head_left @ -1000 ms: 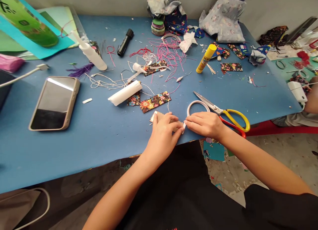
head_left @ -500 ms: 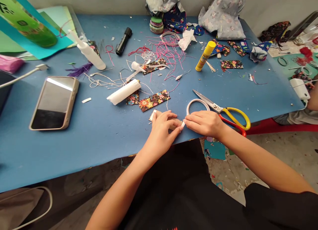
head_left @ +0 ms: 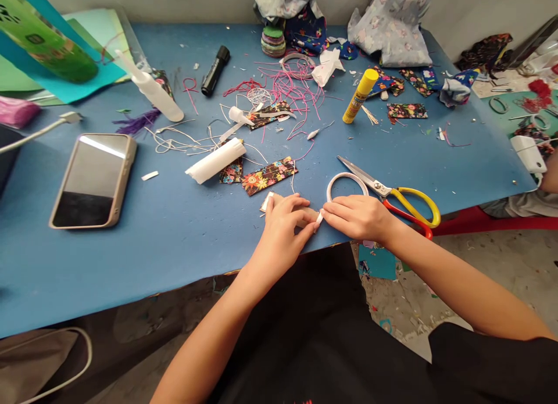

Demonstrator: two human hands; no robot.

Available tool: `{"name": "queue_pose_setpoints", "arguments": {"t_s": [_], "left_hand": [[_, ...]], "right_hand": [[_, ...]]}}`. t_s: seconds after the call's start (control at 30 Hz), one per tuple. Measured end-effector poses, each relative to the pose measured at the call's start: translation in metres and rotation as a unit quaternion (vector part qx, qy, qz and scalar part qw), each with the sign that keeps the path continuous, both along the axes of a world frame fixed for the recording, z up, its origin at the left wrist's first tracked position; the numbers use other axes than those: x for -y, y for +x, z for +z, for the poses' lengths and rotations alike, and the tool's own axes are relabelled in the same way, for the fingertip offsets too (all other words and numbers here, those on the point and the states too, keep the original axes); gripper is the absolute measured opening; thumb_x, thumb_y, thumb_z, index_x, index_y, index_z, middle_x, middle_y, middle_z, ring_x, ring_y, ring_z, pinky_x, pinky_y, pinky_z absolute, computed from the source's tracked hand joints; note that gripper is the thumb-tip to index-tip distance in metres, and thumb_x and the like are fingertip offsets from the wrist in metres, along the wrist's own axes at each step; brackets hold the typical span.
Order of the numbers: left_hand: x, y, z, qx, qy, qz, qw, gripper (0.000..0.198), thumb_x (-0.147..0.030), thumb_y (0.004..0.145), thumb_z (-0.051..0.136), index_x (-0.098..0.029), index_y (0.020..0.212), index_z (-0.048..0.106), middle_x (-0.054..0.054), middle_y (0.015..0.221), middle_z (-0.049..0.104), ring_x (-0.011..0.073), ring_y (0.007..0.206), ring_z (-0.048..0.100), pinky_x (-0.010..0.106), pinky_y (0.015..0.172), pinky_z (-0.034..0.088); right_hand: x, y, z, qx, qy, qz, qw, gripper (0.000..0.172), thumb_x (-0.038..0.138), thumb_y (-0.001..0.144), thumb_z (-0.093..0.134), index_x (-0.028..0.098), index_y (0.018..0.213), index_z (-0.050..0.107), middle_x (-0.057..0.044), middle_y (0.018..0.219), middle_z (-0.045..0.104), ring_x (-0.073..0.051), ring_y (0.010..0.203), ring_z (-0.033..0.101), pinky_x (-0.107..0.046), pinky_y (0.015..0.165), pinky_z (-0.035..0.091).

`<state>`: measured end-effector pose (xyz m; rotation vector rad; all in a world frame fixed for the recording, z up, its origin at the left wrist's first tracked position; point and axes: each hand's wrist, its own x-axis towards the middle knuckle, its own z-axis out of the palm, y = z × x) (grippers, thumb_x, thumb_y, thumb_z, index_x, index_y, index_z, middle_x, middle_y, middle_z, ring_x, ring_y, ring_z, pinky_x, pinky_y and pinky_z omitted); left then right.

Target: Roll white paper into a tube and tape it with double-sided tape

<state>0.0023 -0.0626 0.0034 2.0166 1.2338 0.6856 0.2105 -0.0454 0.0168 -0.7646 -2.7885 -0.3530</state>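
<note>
Near the table's front edge, my left hand (head_left: 285,224) is closed on a small cardboard strip (head_left: 269,202), part of which shows past the fingers with a white end. My right hand (head_left: 355,217) is closed at the strip's other end, its fingertips on a small white piece (head_left: 319,218) between the two hands. A white tape ring (head_left: 347,176) stands just behind my right hand. Scissors (head_left: 383,190) with yellow and red handles lie beside it. Behind my left hand is a dark floral strip (head_left: 270,175), and a thin white string rises by the fingers.
A phone (head_left: 95,180) lies at left, near a white squeeze bottle (head_left: 157,96). A paper roll (head_left: 217,161), pink threads (head_left: 300,90), a black marker (head_left: 215,71) and a yellow glue stick (head_left: 360,96) are further back. A person's arm shows at the right edge.
Both hands keep nearly the same place and grip. The fingertips and the small white piece between them have shifted very slightly left.
</note>
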Motion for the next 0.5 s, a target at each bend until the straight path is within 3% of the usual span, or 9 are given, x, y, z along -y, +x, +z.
{"name": "queue_pose_setpoints", "arguments": {"t_s": [0.33,0.5], "left_hand": [[0.0019,0.0004,-0.0024,-0.008,0.01,0.001,1.0,0.013,-0.02,0.086,0.061,-0.018,0.073,0.062,0.007,0.118,0.062,0.0257,0.125,0.049,0.058,0.112,0.015],[0.0028,0.0015,-0.0028,-0.014,0.019,0.006,1.0,0.012,-0.02,0.086,0.06,-0.018,0.075,0.06,0.007,0.117,0.062,0.0252,0.124,0.049,0.057,0.112,0.016]], "right_hand": [[-0.0027,-0.0011,0.0025,0.036,0.018,0.033,0.999,0.025,0.016,0.096,0.04,0.018,0.084,0.061,-0.003,0.08,0.065,-0.012,0.073,0.055,-0.026,0.059,0.034],[-0.0039,-0.0034,0.0032,0.049,0.087,0.052,0.994,0.022,0.015,0.096,0.043,0.017,0.082,0.06,-0.002,0.079,0.066,-0.011,0.073,0.054,-0.027,0.058,0.034]]}}
